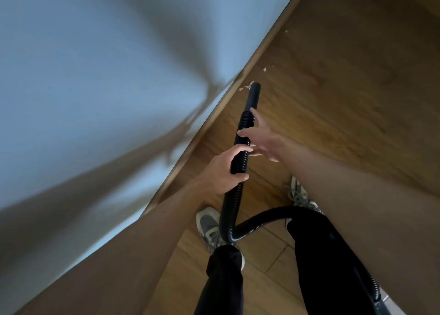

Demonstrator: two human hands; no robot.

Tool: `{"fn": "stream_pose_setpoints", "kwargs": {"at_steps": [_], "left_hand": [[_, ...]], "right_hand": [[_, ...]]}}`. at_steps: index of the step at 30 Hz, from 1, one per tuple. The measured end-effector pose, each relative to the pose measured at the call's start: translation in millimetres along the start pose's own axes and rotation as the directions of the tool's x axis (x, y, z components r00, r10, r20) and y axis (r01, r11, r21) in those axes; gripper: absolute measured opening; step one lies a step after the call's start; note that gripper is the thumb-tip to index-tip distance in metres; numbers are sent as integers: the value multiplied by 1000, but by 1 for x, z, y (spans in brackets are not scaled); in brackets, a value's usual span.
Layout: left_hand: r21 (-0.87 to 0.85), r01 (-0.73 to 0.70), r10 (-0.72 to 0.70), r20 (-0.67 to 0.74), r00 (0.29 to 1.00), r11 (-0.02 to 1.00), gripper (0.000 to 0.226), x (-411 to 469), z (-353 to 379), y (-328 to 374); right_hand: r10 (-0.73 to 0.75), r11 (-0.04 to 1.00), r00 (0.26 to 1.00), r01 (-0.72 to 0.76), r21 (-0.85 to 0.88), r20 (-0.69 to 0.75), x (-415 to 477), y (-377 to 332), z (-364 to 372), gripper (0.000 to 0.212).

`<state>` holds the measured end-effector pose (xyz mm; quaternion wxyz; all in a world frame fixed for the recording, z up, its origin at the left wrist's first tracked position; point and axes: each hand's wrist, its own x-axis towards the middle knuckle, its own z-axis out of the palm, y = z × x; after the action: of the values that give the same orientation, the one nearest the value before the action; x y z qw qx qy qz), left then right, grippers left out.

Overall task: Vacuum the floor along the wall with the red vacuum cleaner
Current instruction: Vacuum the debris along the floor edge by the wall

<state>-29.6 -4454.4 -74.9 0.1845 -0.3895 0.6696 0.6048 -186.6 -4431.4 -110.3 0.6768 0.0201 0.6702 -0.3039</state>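
A black ribbed vacuum hose (240,157) runs up the middle of the view and ends in a smooth black nozzle (253,96). The nozzle tip sits on the wooden floor (333,88) beside the baseboard (257,53), next to pale scraps of debris (246,86). My left hand (226,169) grips the hose from the left. My right hand (262,138) is just above it, with straight fingers touching the hose from the right. The hose loops down between my legs and off to the lower right. The red vacuum body is out of view.
A pale blue wall (95,76) fills the left half, meeting the floor along a slanted wooden baseboard. More pale debris (264,69) lies farther along the baseboard. My two grey shoes (209,226) stand on the floor close to the wall.
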Motion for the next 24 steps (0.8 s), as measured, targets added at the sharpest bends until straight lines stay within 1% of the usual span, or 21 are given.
{"fn": "stream_pose_setpoints", "kwargs": {"at_steps": [6,11,16,20,24], "left_hand": [[46,18,-18,4,1000,999,61,15,19,-18],[13,56,-56,-4,998,998,62,26,19,-33],[-62,93,-94,-24,995,994,63,34,15,-40],[-71,83,-86,-36,996,994,63,42,11,-38],[-52,76,-77,-11,997,996,63,50,10,-32]], "right_hand": [[52,997,998,-51,-55,25,24,16,-8,87],[73,992,995,-67,-103,61,42,19,-5,84],[56,990,994,-44,-134,91,55,14,-2,83],[35,989,995,-21,-146,92,62,6,-2,83],[26,986,997,-13,-167,75,66,3,-8,83]]}}
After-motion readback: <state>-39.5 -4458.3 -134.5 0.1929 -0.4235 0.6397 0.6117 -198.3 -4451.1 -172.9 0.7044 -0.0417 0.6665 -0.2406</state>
